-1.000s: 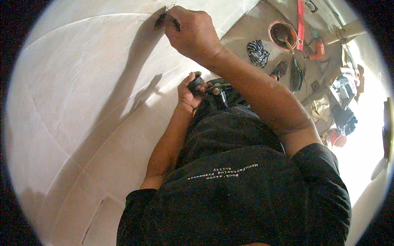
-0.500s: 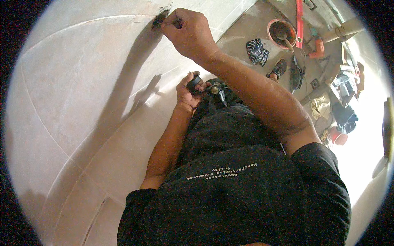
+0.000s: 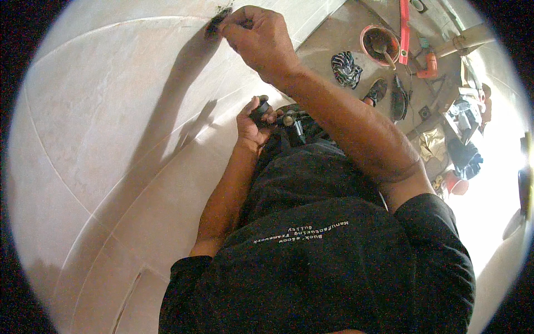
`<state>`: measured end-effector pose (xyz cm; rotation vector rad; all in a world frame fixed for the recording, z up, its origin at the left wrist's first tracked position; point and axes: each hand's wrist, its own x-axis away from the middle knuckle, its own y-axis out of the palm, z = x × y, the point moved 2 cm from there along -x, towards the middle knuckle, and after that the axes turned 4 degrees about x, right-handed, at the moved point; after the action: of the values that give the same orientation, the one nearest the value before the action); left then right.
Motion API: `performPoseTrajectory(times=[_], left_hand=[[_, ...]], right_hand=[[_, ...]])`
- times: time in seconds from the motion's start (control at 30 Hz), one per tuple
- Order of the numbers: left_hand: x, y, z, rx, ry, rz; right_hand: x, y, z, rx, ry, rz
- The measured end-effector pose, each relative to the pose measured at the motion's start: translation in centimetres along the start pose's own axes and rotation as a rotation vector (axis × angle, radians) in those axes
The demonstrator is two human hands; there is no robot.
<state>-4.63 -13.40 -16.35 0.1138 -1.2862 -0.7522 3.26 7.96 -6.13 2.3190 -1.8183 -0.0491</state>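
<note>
Black fitting (image 3: 260, 111), probably stiff: grip its round end.
Left hand (image 3: 251, 129) clamped there; right hand (image 3: 261, 40) pinched together, contents hidden.

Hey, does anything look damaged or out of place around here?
Yes: a ragged dark patch beside the right hand stands out against the pale tiled wall; I can't tell whether it's a hole or a smear. A striped cloth also lies crumpled on the floor.
</note>
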Motion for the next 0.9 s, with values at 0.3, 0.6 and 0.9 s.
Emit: performPoseTrajectory(times=[0.3, 0.6, 0.9], left_hand=[[0.1, 0.0, 0.3, -0.070, 0.021, 0.003], [-0.1, 0.2, 0.2, -0.041, -0.006, 0.001], [-0.3, 0.6, -0.1, -0.015, -0.037, -0.013]], right_hand=[[-0.2, -0.9, -2.6, 0.472, -0.367, 0.033], [-0.3, -1.1, -1.9, 0.447, -0.395, 0.031], [-0.5, -0.6, -0.7, 0.173, -0.122, 0.012]])
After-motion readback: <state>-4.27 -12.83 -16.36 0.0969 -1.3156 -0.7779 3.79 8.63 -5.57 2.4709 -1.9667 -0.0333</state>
